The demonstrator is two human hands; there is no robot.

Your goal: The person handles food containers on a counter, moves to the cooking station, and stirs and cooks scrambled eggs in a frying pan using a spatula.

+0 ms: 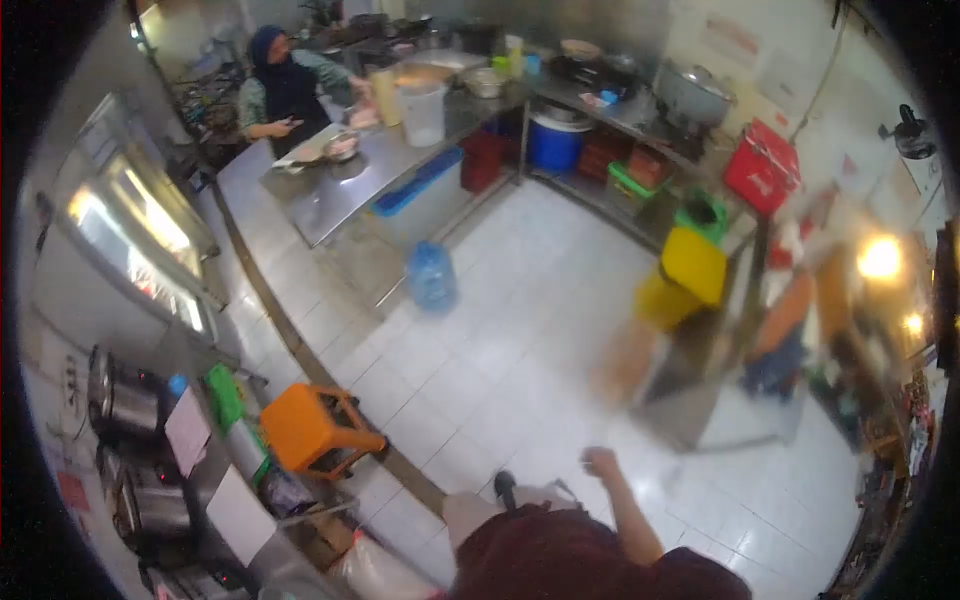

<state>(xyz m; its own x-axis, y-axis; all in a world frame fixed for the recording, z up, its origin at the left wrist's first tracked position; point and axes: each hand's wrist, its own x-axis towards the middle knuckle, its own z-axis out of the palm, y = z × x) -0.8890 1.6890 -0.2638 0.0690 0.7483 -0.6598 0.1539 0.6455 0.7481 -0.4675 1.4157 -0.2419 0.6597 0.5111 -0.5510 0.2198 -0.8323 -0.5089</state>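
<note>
My right hand [600, 461] hangs out in front of my dark red top, over the white tiled floor. Its fingers look curled in, somewhat blurred, and nothing shows in them. No object touches it; the floor lies below. My left hand is out of view. Beneath my top, one dark shoe [505, 488] shows on the floor.
An orange stool [312, 430] stands left, beside a counter with steel pots [135, 395]. Ahead, a blue water jug [431, 277] stands near a steel table [365, 185], where another person [270, 95] works. A yellow bin [688, 275] and red cooler [762, 167] are right.
</note>
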